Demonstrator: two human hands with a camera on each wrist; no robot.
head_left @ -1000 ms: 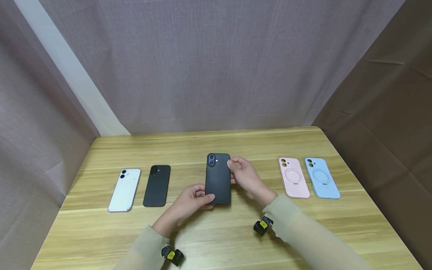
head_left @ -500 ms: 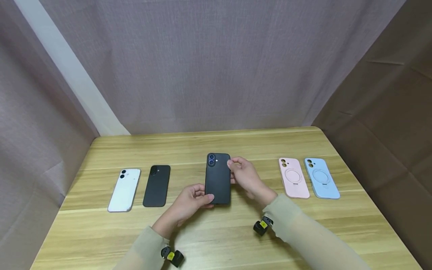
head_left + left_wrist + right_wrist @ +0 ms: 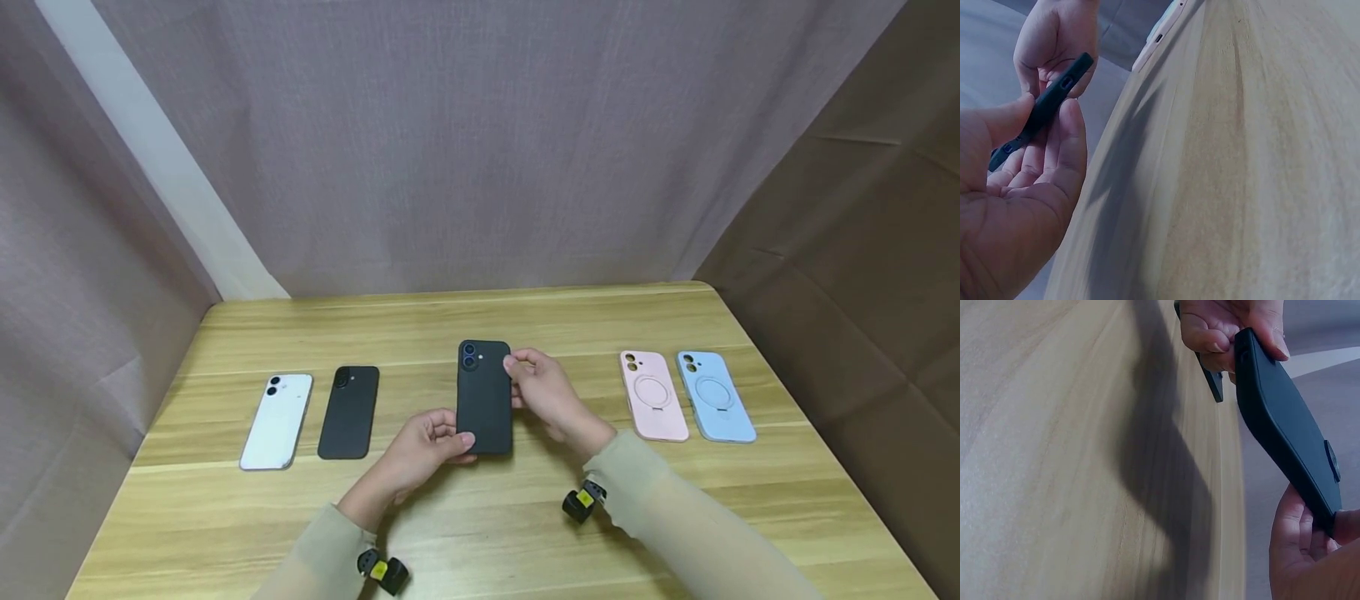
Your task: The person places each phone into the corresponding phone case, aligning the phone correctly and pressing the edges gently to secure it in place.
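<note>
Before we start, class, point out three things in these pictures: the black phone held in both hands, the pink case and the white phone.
Held black phone (image 3: 484, 400): head view, middle of its back.
Pink case (image 3: 654, 395): head view, middle of its back.
White phone (image 3: 277, 422): head view, middle of its back.

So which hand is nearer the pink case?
The right hand, left of the pink case; the left hand is farther left, at the bottom of the held phone.

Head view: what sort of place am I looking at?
Probably a small draped recording booth, though I can't be sure. Fabric hangs behind and to both sides of the wooden table, and a small black device, seemingly a camera, sits at each wrist.
</note>
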